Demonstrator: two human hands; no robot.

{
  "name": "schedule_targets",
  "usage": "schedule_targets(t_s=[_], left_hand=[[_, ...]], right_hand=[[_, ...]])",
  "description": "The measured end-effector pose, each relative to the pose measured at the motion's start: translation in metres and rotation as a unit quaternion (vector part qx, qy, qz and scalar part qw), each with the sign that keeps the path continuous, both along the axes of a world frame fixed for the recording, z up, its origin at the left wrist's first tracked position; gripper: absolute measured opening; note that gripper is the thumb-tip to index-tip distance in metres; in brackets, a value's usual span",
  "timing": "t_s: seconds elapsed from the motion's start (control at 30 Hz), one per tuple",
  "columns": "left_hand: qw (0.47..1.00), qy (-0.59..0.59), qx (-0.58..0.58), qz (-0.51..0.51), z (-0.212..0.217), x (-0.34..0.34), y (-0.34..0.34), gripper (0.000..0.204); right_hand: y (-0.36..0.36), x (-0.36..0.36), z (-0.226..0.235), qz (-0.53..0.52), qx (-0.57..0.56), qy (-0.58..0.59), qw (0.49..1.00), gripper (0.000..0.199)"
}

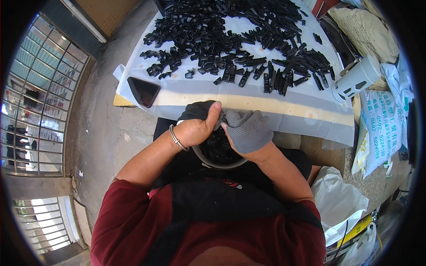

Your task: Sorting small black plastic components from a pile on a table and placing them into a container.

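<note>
L. hand & r. hand, part-gloved, meet w/ fingers curled; can't tell what they pinch. Black parts heaped on surface beyond fingers, more in tub below. Prob. step: working parts by hand; next move prob. needs steady grip.

– Small pcs?
– Plastic, semi-glossy.
– Dotted glove?
– Matt cloth, rough w/ raised dots.
– Bangle?
– Polished metal.
– Phone & floor?
– Glossy, smooth; rough, matt concrete, resp.
</note>
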State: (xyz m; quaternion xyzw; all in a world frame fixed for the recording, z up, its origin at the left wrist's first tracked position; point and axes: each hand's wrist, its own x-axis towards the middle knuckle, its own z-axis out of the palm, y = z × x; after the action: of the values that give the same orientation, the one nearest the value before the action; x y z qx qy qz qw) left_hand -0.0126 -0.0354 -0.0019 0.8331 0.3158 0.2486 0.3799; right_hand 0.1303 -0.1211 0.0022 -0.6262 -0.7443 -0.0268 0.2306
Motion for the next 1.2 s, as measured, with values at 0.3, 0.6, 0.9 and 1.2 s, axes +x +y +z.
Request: schedule_targets(t_s=[0.3,0.6,0.9,1.2], left_hand=[[0.962,0.241,0.127,0.035,0.001,-0.009,0.038,0.046],[0.937,0.198,0.288,-0.020,-0.023,0.029,0.090,0.021],[0.989,0.145,-0.033,0.010,-0.002,0.005,0.056,0.030],[0.948,0.150,-0.274,-0.066,0.020,-0.010,0.019,0.033]], right_hand=[[0.021,0.026,-0.005,-0.014,-0.024,0.030,0.999,0.021],[0.077,0.062,-0.017,-0.057,0.111,-0.186,0.975,0.013],[0.028,0.029,-0.005,-0.020,0.052,0.067,0.996,0.022],[0.012,0.012,-0.002,0.049,-0.023,0.023,0.998,0.026]])
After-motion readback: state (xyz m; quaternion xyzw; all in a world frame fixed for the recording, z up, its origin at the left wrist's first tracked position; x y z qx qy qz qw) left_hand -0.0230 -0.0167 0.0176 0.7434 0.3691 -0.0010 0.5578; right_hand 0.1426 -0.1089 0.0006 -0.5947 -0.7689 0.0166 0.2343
